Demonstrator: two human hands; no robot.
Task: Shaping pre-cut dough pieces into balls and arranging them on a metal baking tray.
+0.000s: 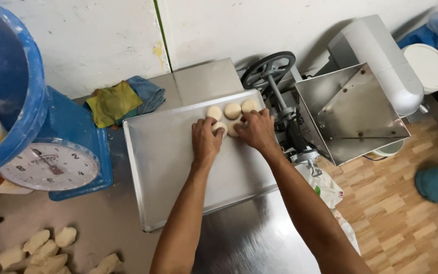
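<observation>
Under left hand (206, 139) fingertips: dough ball (220, 127), on metal baking tray (168, 167), fingers curled loosely over it. Right hand (257, 129) cupped on neighbouring ball (233, 128). Just beyond knuckles, row of three balls (232, 110). Risk: crowding, pressing too hard, soft rounds sticking together or flattening.

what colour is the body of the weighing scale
Blue, with a white round dial; the scale shows clearly at the left of the head view.

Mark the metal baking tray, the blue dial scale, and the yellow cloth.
Rectangular metal baking tray (171, 167): head view, bare floor.
Blue dial weighing scale (51, 166): head view, white dial face.
Crumpled yellow cloth (111, 103): head view, its middle.
</observation>
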